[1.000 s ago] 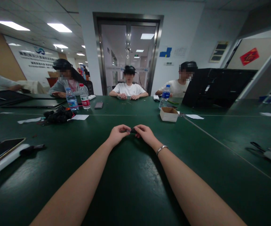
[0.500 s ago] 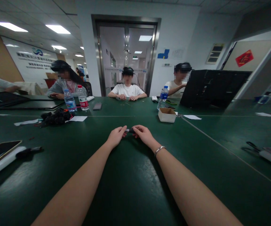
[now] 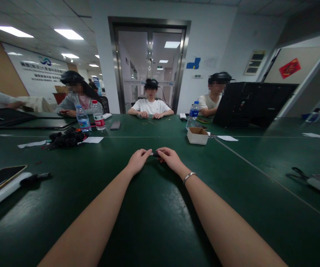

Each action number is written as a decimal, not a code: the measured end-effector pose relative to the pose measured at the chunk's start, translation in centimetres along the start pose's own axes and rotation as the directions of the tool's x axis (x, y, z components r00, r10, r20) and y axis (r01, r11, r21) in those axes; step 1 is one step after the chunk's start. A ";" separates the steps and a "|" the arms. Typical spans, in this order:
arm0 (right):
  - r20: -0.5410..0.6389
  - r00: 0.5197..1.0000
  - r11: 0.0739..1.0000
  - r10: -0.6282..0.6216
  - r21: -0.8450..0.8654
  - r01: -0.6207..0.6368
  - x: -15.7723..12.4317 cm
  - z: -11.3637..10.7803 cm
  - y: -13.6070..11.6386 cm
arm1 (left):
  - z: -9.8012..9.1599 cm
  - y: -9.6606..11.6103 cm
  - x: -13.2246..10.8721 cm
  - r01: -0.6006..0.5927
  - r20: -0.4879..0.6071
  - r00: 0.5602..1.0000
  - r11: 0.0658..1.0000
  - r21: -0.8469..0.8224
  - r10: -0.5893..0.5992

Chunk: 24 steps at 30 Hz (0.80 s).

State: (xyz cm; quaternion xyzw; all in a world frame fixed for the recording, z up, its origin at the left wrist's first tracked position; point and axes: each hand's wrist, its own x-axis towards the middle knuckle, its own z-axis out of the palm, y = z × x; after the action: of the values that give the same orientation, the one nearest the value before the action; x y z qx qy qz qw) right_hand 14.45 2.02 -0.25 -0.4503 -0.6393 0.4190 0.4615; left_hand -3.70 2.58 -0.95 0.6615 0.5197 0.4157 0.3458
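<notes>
My left hand (image 3: 139,162) and my right hand (image 3: 170,159) meet above the middle of the green table (image 3: 149,218). Between their fingertips is a small dark stick-like object (image 3: 155,154) with a short silvery end; its exact kind is too small to make out. The left thumb and fingers pinch the silvery end. The right fingers close round the dark end and hide part of it. Both hands are closed, and a silver bracelet (image 3: 189,178) circles the right wrist.
Ahead stand an open cardboard box (image 3: 197,136), a blue-labelled bottle (image 3: 192,115) and two more bottles (image 3: 98,115) at left. Black cables (image 3: 67,138) lie near a white paper (image 3: 92,139). A phone (image 3: 8,178) lies left. People sit across the table; a black monitor (image 3: 249,104) stands right.
The left fingertips have shifted slightly right along the object, so less of its silvery end shows. The co-worker at the right has lowered a raised hand. My right hand stays nearly still.
</notes>
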 end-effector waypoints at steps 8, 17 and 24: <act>-0.028 1.000 1.000 -0.001 -0.002 0.001 0.2 -0.1 0.3 | -0.1 -0.4 0.0 -0.153 -0.038 0.988 0.984 -0.089 0.150; -0.002 1.000 1.000 -0.004 -0.024 0.004 0.0 -0.2 0.1 | -0.1 0.3 -0.1 -0.140 0.046 0.990 0.988 0.068 0.137; 0.012 1.000 0.997 -0.011 -0.070 0.011 -0.2 -0.1 -0.3 | 0.1 -0.3 -0.1 -0.081 0.029 0.996 0.995 -0.063 0.083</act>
State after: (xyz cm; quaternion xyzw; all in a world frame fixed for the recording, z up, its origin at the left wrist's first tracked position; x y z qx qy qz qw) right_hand 14.56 1.79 0.02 -0.4604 -0.6588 0.3962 0.4439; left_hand -3.73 2.58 -1.27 0.6777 0.4734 0.4349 0.3570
